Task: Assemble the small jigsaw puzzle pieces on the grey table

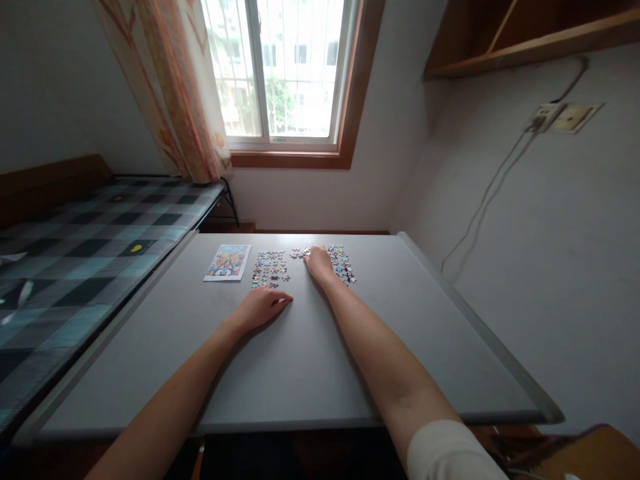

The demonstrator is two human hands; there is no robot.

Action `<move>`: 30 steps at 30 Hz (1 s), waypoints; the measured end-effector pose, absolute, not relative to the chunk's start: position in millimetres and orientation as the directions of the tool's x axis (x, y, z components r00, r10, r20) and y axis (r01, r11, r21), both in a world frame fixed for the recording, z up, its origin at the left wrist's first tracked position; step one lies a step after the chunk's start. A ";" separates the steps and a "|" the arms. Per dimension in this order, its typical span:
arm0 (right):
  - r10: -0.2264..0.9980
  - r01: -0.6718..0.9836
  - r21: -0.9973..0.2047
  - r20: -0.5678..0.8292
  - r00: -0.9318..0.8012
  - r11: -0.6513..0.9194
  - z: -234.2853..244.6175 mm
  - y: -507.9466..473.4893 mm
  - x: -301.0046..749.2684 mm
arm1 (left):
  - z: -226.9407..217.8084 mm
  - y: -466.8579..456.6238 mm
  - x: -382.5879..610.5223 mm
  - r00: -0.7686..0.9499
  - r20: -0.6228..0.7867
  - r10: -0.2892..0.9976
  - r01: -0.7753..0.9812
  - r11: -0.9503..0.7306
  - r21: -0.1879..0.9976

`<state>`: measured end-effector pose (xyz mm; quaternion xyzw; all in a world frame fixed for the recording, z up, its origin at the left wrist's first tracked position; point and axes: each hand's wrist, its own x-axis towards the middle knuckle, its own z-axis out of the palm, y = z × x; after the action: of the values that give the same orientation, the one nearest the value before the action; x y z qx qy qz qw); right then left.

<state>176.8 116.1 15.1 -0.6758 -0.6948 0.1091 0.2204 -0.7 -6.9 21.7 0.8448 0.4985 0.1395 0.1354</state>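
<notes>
Grey surface [400, 333] below a window [280, 67]: right hand [319, 260], stretched forward, curls its fingers onto pieces [344, 265] spread just right of it; whether it pinches one cannot be told. Left of that hand lie a cluster [270, 269], then a card [227, 261]. Left hand [261, 308] rests flat and loose, nearer the body.

Grey table [310, 360] — multicoloured puzzle pieces [270, 268] — blue-black checked mattress [85, 253].

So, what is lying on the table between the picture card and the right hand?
In the head view, a cluster of loose puzzle pieces lies between the picture card and the right hand, on the grey table.
</notes>
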 end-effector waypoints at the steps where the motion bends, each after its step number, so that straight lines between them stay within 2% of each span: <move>1: 0.988 0.893 -0.446 0.157 0.009 0.063 14.9 116.9 176.9 | 21.4 -7.0 -0.8 0.465 0.100 0.879 0.805 -0.468 0.364; 13: 0.995 0.900 -0.435 0.097 0.020 0.025 13.4 126.9 180.0 | 19.7 -6.2 -2.5 0.454 0.098 0.886 0.805 -0.454 0.382; 17: 0.999 0.884 -0.467 0.025 0.036 -0.020 15.3 126.6 182.4 | 18.5 -5.8 -2.2 0.455 0.106 0.884 0.805 -0.460 0.375; 30: 0.998 0.795 -0.604 0.049 -0.032 0.055 17.3 101.6 189.9 | 16.2 -4.8 -2.8 0.468 0.142 0.872 0.791 -0.485 0.373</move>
<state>189.9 101.6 17.3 -0.6534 -0.6860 0.2131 0.2387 -2.8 -4.8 16.2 0.8472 0.4906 0.1582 0.1288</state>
